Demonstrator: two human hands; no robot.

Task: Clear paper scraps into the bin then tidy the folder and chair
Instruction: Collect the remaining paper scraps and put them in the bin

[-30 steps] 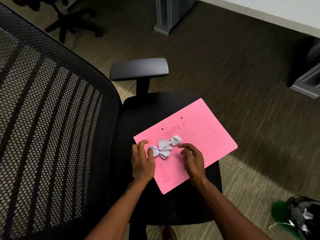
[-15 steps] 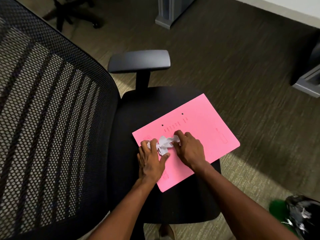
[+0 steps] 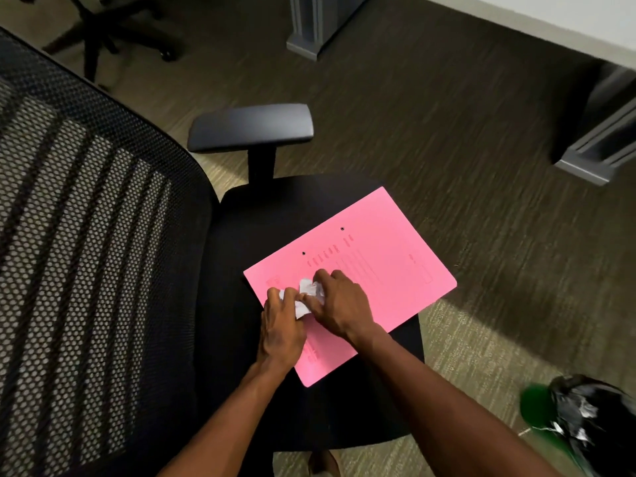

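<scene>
White crumpled scraps (image 3: 307, 295) being cupped between left hand (image 3: 282, 327) and right hand (image 3: 339, 304), fingers curled in around the wad, touching it on both sides. Lying on pink folder (image 3: 373, 270), itself resting askew on black chair (image 3: 241, 242) seat. Probably feather-light, soft, apt to spring apart; best squeezing from both sides. Bin (image 3: 592, 414) waiting at lower right, well apart.

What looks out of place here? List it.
A pink folder lies askew on the chair seat, one corner overhanging the edge. Crumpled white paper scraps sit on it, bunched between the left hand and right hand. The bin stands apart on the floor.
</scene>
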